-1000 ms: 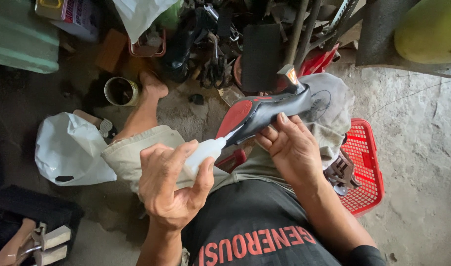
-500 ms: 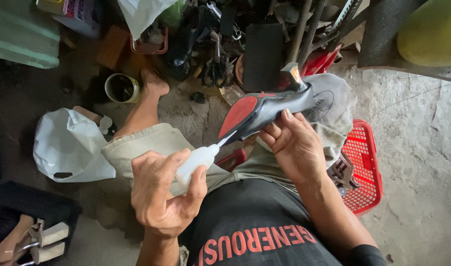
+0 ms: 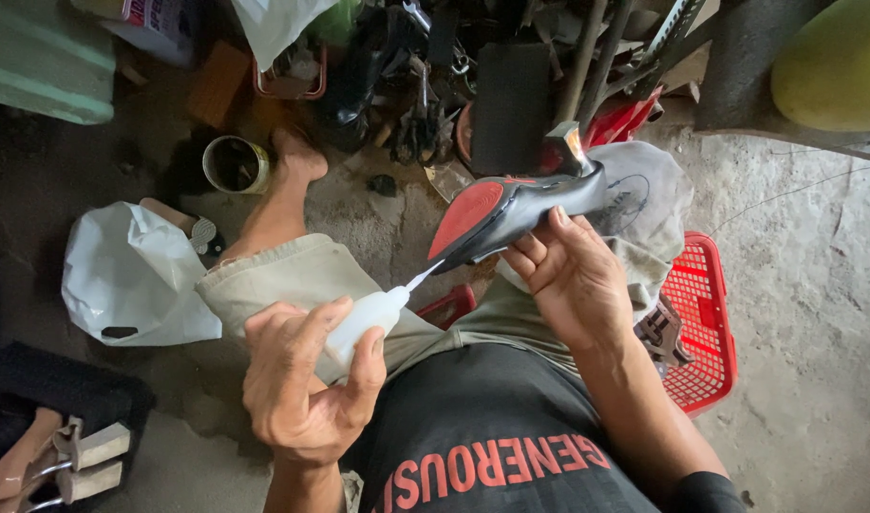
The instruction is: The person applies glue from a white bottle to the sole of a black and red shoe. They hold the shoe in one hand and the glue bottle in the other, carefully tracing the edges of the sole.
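Head view, looking down at a seated worker's lap and bare foot.

Left hand [image 3: 302, 385]: fingers curled in a firm grasp around a small translucent white squeeze bottle [image 3: 364, 318], held low over the left thigh; thin nozzle tip [image 3: 424, 276] angled up and to the right, touching or nearly touching the toe end of the shoe.

Right hand [image 3: 573, 275]: closed around the waist of a black high-heeled shoe [image 3: 525, 204], thumb along the near edge, fingers wrapped beneath. Shoe held sole-up above the knees, between the two hands, tilted with the heel higher and farther from the body; red outsole [image 3: 473, 209] facing up, blocky heel [image 3: 563, 147] with a pale top piece pointing away.

Beneath the shoe: grey cloth [image 3: 644, 199] draped over the right knee. Right of it: red plastic basket [image 3: 701, 323] on the concrete floor [image 3: 815, 285], a metal tool lying against its near rim. Left of the legs: crumpled white plastic bag [image 3: 131, 275], and beyond it a round tin can [image 3: 234, 163] just beside the bare foot [image 3: 297, 157]. Far side: heap of dark tools and scrap [image 3: 416, 85]. Lower left corner: pair of shoes with pale block heels [image 3: 74, 461] on a dark mat.
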